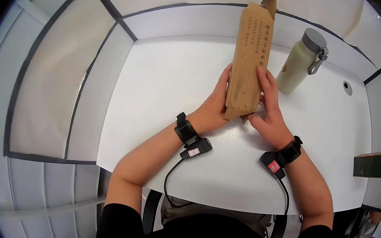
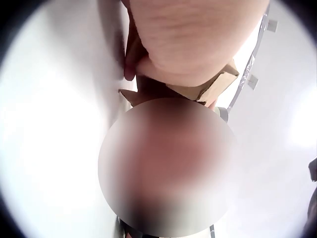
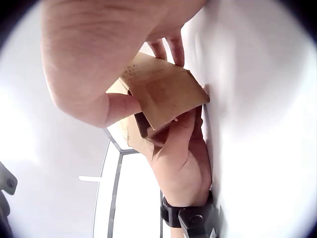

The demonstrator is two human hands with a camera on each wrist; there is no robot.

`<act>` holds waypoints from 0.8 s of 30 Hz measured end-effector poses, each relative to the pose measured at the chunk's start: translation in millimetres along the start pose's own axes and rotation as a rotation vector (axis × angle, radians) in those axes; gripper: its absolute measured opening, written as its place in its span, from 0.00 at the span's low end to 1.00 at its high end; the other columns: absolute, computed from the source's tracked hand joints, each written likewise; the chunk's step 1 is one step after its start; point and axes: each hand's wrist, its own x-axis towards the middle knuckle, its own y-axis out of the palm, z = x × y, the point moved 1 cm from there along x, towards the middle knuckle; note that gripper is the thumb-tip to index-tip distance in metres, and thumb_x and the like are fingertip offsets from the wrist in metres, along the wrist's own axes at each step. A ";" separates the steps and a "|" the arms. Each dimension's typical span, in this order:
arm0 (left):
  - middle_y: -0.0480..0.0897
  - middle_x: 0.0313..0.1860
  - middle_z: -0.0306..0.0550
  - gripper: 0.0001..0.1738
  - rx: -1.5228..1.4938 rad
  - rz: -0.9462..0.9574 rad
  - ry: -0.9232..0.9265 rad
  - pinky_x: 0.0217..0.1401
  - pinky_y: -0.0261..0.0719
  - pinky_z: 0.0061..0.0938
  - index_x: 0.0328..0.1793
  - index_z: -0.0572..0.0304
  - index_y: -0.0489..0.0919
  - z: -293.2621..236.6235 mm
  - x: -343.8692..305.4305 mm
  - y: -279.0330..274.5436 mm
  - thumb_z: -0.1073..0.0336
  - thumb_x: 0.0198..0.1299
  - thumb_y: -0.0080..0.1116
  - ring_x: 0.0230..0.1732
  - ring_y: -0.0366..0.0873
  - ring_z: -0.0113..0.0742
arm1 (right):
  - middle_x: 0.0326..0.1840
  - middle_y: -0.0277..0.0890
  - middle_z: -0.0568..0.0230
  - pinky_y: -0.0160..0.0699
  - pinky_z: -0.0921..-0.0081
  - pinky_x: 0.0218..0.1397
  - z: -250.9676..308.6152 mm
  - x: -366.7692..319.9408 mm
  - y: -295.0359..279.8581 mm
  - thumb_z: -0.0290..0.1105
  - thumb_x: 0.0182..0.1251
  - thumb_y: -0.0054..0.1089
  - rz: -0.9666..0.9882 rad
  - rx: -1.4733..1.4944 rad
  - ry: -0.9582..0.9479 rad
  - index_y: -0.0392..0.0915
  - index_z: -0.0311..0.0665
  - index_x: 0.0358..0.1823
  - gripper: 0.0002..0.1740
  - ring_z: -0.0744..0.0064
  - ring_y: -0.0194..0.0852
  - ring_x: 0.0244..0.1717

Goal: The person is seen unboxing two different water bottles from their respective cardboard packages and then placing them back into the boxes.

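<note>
A long brown cardboard box (image 1: 250, 59) with printed writing is held between both hands over the white table. My left hand (image 1: 212, 106) grips its left side, and my right hand (image 1: 271, 112) grips the right side, with fingers along the edge. At the far end a flap (image 1: 270, 5) sticks up. The near end is open in the right wrist view, with a loose flap (image 3: 168, 96) between the hands. There, the right thumb (image 3: 123, 108) presses beside the opening and the left thumb reaches its lower edge. The box's inside is mostly hidden.
A pale green bottle (image 1: 297, 61) with a grey lid and loop stands just right of the box. At the far right is a dark green and brown box (image 1: 377, 163). White panels wall the table (image 1: 167, 78), and a round cable hole (image 1: 347, 88) lies at its back right.
</note>
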 end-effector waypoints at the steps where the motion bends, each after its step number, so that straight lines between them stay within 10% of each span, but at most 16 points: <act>1: 0.59 0.81 0.58 0.63 0.002 0.019 -0.006 0.71 0.78 0.42 0.85 0.50 0.25 -5.0 1.1 0.4 0.81 0.61 0.63 0.75 0.71 0.50 | 0.85 0.32 0.51 0.69 0.53 0.75 -0.2 0.0 -0.1 0.21 0.48 0.58 0.002 -0.011 0.002 0.46 0.52 0.86 0.59 0.48 0.40 0.85; 11: 0.59 0.80 0.55 0.61 -0.107 0.061 0.012 0.66 0.82 0.44 0.85 0.43 0.23 -13.1 1.9 0.5 0.84 0.63 0.55 0.70 0.76 0.49 | 0.84 0.34 0.51 0.75 0.59 0.69 -2.2 1.9 2.2 0.24 0.52 0.63 -0.005 -0.057 -0.015 0.47 0.50 0.85 0.57 0.50 0.48 0.81; 24: 0.52 0.84 0.52 0.64 -0.146 0.056 -0.117 0.82 0.62 0.43 0.86 0.45 0.27 10.3 -1.5 -3.6 0.78 0.61 0.65 0.83 0.55 0.48 | 0.81 0.41 0.52 0.81 0.59 0.67 -3.5 3.2 6.1 0.29 0.52 0.79 -0.059 -0.184 -0.054 0.56 0.51 0.82 0.56 0.51 0.64 0.71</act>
